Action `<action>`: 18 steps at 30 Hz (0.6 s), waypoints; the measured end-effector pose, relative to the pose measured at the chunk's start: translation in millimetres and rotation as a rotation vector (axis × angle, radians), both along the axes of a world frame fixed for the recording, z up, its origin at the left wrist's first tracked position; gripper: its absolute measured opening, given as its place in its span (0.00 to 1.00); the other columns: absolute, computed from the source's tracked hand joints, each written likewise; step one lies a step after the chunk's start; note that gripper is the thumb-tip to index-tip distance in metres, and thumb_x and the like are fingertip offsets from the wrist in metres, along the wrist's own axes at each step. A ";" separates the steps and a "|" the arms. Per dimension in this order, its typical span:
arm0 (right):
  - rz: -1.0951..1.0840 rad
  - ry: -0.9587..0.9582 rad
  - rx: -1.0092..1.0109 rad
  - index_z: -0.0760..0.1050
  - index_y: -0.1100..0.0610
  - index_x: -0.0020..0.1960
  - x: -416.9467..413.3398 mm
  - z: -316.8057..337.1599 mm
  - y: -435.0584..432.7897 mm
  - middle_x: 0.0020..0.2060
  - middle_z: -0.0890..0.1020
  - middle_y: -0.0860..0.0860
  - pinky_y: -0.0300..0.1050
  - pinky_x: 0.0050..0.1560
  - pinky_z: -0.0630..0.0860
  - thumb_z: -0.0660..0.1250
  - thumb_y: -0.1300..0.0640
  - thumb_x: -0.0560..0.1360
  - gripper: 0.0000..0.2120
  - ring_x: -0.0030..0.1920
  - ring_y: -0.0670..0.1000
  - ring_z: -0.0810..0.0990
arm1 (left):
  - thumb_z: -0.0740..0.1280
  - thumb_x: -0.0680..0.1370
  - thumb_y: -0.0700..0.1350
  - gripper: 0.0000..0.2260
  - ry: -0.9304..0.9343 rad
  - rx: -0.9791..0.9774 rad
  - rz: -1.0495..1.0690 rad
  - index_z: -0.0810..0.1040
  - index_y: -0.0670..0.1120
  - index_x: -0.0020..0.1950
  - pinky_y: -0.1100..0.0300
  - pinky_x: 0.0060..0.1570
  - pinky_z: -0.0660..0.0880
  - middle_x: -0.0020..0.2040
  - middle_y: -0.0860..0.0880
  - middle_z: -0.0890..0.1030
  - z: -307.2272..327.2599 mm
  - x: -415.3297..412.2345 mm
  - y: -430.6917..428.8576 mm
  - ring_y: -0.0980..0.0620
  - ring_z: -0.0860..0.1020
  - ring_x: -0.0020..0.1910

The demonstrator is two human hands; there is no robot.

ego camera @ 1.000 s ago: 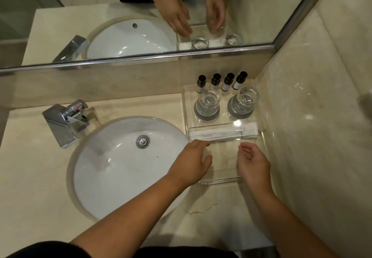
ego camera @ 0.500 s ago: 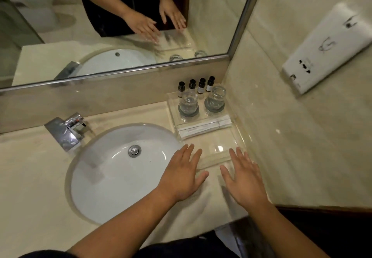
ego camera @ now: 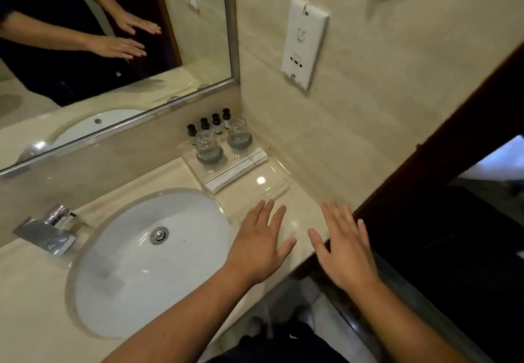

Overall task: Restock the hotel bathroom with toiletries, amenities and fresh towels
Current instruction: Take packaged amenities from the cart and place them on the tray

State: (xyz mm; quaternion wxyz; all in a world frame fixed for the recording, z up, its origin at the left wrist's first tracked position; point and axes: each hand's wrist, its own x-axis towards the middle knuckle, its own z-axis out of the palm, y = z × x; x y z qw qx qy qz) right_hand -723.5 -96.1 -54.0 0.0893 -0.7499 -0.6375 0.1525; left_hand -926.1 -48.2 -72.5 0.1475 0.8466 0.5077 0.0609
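Note:
A clear acrylic tray (ego camera: 276, 185) sits in the counter's back right corner. Along its far edge stand several small black-capped toiletry bottles (ego camera: 217, 124). In front of them are two upturned glasses (ego camera: 207, 147) on grey coasters, then a row of white amenity packets (ego camera: 236, 171). The tray's near half is bare. My left hand (ego camera: 261, 245) hovers flat, fingers spread, just in front of the tray. My right hand (ego camera: 344, 249) is open too, over the counter's front right corner. Neither hand holds anything.
A white oval sink (ego camera: 147, 260) fills the counter's middle, with a chrome tap (ego camera: 49, 230) at its left. A mirror (ego camera: 113, 50) runs along the back wall. A white socket plate (ego camera: 304, 42) is on the right wall. A dark door frame (ego camera: 425, 150) stands at right.
Both hands have drawn back from the tray toward the counter's front edge and spread flat. My head has turned right, bringing the socket plate and door frame into view.

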 end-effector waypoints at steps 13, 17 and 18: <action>-0.156 0.021 0.025 0.47 0.46 0.84 92.3 5.2 -109.2 0.84 0.48 0.45 0.55 0.82 0.40 0.43 0.31 0.80 0.36 0.83 0.47 0.41 | 0.49 0.82 0.68 0.35 -0.012 0.014 -0.194 0.55 0.50 0.85 0.47 0.82 0.51 0.84 0.43 0.58 14.4 111.3 -66.3 0.44 0.52 0.84; -0.227 0.002 0.055 0.46 0.45 0.84 143.2 15.5 -154.5 0.83 0.47 0.44 0.55 0.81 0.40 0.43 0.30 0.80 0.37 0.82 0.46 0.40 | 0.51 0.82 0.68 0.36 -0.030 0.033 -0.250 0.61 0.47 0.83 0.44 0.80 0.58 0.82 0.42 0.63 17.9 169.0 -101.7 0.42 0.58 0.82; -0.248 0.003 0.059 0.46 0.45 0.84 156.5 17.9 -166.0 0.83 0.47 0.44 0.55 0.81 0.40 0.45 0.31 0.80 0.36 0.82 0.46 0.40 | 0.51 0.82 0.68 0.36 -0.033 0.046 -0.270 0.61 0.47 0.83 0.44 0.80 0.57 0.82 0.42 0.63 19.6 184.6 -111.7 0.42 0.57 0.82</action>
